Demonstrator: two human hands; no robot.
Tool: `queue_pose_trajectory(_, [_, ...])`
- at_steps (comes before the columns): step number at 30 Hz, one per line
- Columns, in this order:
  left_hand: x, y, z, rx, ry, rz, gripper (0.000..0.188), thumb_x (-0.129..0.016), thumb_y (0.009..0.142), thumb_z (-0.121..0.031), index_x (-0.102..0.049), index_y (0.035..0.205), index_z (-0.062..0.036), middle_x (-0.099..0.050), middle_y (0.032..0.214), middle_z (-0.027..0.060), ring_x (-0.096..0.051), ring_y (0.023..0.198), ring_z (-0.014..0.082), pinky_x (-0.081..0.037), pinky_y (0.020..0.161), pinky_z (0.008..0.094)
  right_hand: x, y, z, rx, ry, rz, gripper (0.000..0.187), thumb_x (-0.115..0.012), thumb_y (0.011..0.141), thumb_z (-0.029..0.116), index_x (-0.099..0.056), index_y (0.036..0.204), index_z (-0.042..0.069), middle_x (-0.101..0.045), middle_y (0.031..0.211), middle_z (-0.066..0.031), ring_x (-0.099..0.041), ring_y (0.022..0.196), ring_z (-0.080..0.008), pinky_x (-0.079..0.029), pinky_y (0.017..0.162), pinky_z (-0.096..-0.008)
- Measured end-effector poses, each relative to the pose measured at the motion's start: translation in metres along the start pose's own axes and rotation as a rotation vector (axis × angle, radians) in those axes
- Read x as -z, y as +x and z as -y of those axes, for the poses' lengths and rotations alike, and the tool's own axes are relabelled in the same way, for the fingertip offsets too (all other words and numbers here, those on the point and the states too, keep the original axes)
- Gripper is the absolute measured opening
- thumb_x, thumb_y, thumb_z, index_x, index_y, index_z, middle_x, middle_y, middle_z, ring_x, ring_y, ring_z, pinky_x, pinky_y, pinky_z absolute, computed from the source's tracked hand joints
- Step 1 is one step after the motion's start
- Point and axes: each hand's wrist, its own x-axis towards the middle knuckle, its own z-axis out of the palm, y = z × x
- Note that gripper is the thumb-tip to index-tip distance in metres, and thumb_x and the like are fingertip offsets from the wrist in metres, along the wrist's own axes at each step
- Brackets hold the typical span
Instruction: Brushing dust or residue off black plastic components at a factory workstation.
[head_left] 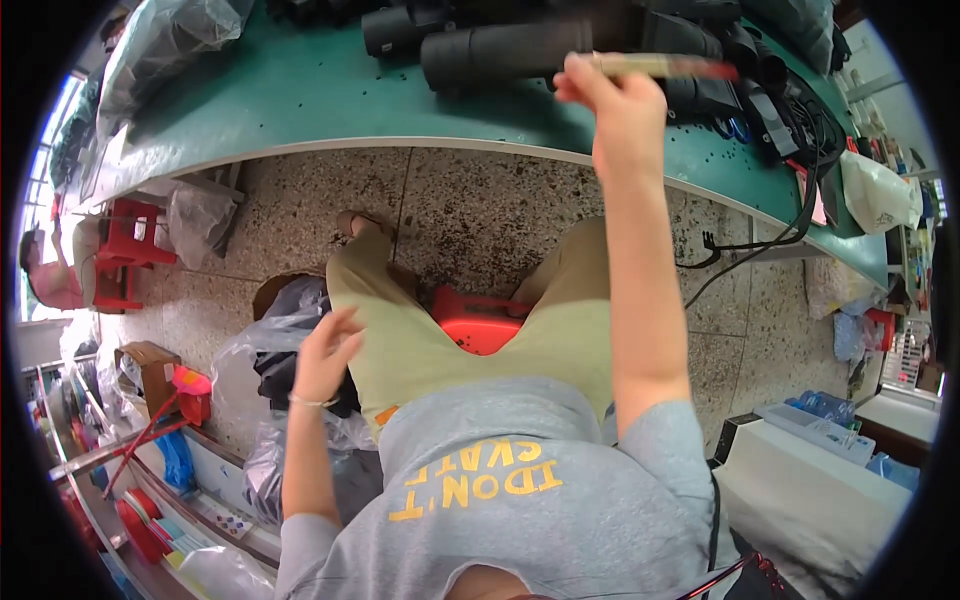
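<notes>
My right hand (622, 100) is raised over the green table, its fingers closed on a slim, pale stick-like tool with a dark red end (655, 66). Motion smears the tool, so its exact kind does not show. Just beyond that hand lies a thick black tube-shaped piece (490, 55), with more black pieces (690, 97) to the right. My left hand (328, 355) hangs low beside my left thigh. Its fingers are apart and nothing shows in them. Below it is a clear plastic bag (265, 350) with black material inside.
Small black specks dot the green table (300, 112). Black cables (800, 225) hang over its right edge. A red stool (480, 322) is under me. Another person (62, 265) sits far left by a red stool (130, 235). A cardboard box (148, 375) and shelves stand lower left.
</notes>
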Motion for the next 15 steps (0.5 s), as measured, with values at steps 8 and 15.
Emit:
queue_pose_trajectory(8, [-0.095,0.073,-0.091,-0.194,-1.467,0.459,0.056,-0.059,0.085,-0.030,-0.035,0.130,-0.0083,-0.045,0.126,0.0157,-0.043,0.118,0.0287,-0.035,0.098,0.0415,0.011,-0.198,-0.024,-0.154,-0.124,0.488,0.004,-0.060,0.078,-0.004,-0.059,0.081,-0.001,-0.057,0.097,-0.0119,-0.061,0.075,-0.0163,-0.050,0.067,-0.0248])
queue_pose_trajectory(15, [-0.094,0.035,-0.054,0.254,-1.385,0.284,0.040,-0.054,0.089,-0.021,-0.041,0.124,-0.0052,-0.051,0.119,0.0081,-0.048,0.112,0.0217,-0.037,0.098,0.0395,0.035,-0.177,-0.048,-0.160,-0.215,0.239,0.011,-0.056,0.081,-0.008,-0.060,0.091,-0.006,-0.059,0.095,-0.0116,-0.063,0.081,-0.0186,-0.052,0.073,-0.0263])
